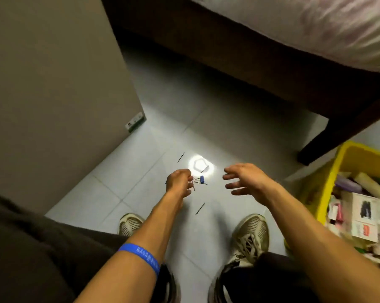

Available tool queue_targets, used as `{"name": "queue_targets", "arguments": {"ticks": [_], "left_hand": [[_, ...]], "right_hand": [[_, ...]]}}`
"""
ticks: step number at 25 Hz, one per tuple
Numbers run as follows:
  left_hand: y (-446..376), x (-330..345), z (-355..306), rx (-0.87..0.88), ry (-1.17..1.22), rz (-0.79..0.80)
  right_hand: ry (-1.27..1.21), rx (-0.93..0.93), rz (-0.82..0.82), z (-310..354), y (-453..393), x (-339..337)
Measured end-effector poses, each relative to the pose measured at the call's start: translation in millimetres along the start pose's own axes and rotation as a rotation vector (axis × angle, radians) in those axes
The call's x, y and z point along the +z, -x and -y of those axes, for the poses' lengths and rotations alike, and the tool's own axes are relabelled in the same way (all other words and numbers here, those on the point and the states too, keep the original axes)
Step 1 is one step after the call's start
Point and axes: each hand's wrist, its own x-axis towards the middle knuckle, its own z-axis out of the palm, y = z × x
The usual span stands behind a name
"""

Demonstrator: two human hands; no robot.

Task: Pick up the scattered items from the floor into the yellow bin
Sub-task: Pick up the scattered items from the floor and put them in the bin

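**Yellow bin at the right, pins and clip on the tiles**

Yellow plastic forms the bin (338,169), which is seen at the right edge of the view, beside the dark wooden bed leg (320,138). It is filled with mixed clutter: printed cards or small packets (364,217), a purple piece (346,184) and a pale cylinder (370,184) can be made out, but most of the contents are blurred and cannot be told apart. The bin is cut off by the frame on its right and lower sides.

On the grey tiled floor (239,132), a small blue binder clip (201,178) is seen just beside the left hand (179,182), with thin dark hairpins (201,183) lying against it. The left hand is held low with its fingers curled inward, and a few dark pins seem to be pinched at the fingertips; what exactly is gripped cannot be told. A blue wristband (141,255) is worn on the left forearm. The right hand (243,178) is held above the floor with its fingers spread and loose, nothing being held.

Single hairpins are scattered apart: one (181,157) beyond the left hand, one (200,208) nearer the shoes (250,235). A bright glare spot (201,165) is thrown on the tiles, and a pin across it is partly washed out. A beige cabinet side (53,95) fills the left.
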Motion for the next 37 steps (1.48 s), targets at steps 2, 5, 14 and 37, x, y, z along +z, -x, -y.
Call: {"name": "queue_targets", "arguments": {"ticks": [2,5,14,37], "left_hand": [[-27.5,-28.9,15.3,-0.02,-0.102,-0.074],[-62.3,-65.1,60.7,-0.015,-0.717,-0.131],[-95.5,-76.0,137.6,0.067,-1.188,0.012],[-96.0,-38.5,85.1,-0.229,0.308,-0.121]], "right_hand": [[0.102,0.017,0.021,-11.1,-27.8,35.5],[0.653,-0.096,0.039,-45.9,-67.8,80.2],[1.333,-0.393,0.074,-133.2,-111.3,114.5],[-0.184,0.093,0.037,-70.4,-106.0,132.6]]}}
